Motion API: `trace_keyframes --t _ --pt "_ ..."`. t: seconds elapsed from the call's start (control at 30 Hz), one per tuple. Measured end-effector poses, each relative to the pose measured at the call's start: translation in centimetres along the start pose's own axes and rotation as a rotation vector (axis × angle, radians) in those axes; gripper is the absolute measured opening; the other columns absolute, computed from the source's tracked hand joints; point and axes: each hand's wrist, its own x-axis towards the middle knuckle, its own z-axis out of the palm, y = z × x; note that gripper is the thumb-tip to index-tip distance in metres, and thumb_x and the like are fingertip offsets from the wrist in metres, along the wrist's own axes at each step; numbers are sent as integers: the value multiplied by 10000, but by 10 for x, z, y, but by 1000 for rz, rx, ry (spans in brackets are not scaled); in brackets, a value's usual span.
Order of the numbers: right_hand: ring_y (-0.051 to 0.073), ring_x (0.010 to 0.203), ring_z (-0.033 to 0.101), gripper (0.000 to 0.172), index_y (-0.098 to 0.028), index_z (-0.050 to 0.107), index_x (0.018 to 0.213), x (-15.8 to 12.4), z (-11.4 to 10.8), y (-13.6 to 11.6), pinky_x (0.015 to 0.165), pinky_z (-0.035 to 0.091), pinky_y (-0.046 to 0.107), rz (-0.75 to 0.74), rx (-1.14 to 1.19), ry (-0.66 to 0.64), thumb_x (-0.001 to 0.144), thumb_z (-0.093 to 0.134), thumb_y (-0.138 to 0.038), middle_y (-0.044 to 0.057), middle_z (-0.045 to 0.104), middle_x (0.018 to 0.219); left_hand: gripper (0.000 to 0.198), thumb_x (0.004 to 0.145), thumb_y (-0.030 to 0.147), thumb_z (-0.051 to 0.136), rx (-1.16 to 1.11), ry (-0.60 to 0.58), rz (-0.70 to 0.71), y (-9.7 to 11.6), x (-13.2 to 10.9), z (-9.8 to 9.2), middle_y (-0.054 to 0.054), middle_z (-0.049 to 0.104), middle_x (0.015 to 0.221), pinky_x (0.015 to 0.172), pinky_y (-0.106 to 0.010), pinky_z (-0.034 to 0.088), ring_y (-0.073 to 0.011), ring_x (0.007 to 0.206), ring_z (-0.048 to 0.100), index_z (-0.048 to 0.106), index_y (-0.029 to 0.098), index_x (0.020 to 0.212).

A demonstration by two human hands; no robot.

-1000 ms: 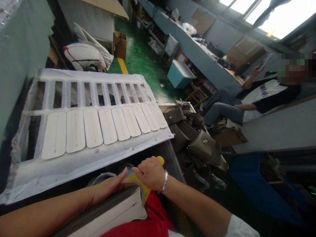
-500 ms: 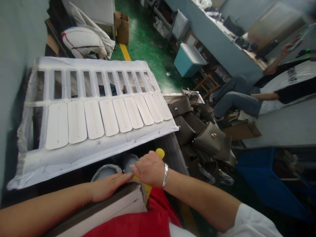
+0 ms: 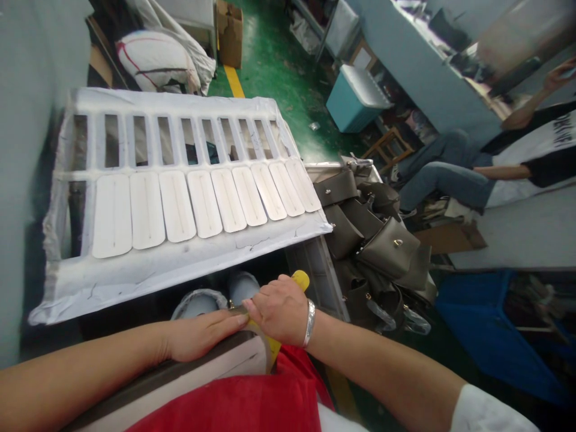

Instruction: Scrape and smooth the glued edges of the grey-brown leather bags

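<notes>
My right hand (image 3: 284, 309) is closed round a yellow tool with a rounded end (image 3: 300, 279). The tool's lower part shows below the hand, at the edge of a dark brown leather-like piece with a pale lining (image 3: 225, 363) in my lap. On top of that piece my left hand (image 3: 202, 336) lies flat, fingers stretched out and thumb side towards the right hand. The fingertips of the left hand come close to the right hand's fingers. What the tool's working end touches is hidden.
A white slotted frame (image 3: 180, 267) stands ahead, bearing several white rounded strips (image 3: 146, 210). Dark brown handbags (image 3: 391, 246) pile up in a bin to its right. Farther off are a teal box (image 3: 346, 99), a blue crate (image 3: 472, 306) and a seated person (image 3: 517, 168).
My view has shifted slightly, so the frame and the bags sit a little higher and farther right. Both hands keep nearly the same pose; the right still grips the yellow tool.
</notes>
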Motion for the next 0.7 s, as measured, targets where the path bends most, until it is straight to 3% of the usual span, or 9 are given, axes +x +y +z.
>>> trace_keyframes --t 0.13,0.47,0.6,0.7 --pt "167 633 560 426 -170 592 656 -1 0 -5 600 234 337 35 10 -55 924 318 -354 46 645 673 504 938 443 188 15 -32 14 -1 0 -2 -18 509 1279 1074 -264 226 -180 1190 421 473 182 1261" --pt "198 679 616 509 -168 640 719 -10 -13 -14 604 336 328 120 -41 -199 940 236 -383 62 668 709 519 926 481 191 59 1 6 17 -3 6 -11 483 1309 1058 -258 255 -167 1169 454 425 212 1303" --pt "180 687 624 558 -178 657 715 -2 -23 3 559 317 290 7 -19 -294 939 209 -424 57 681 733 546 903 535 231 57 7 -87 19 -7 4 -6 446 1344 1081 -279 201 -174 1236 390 400 228 1322" --pt "171 696 618 567 -179 654 697 7 -30 21 575 308 290 -40 -69 -224 940 209 -432 49 681 731 601 875 597 223 -11 10 -255 19 -10 0 -21 527 1268 1034 -298 291 -205 1176 461 504 216 1245"
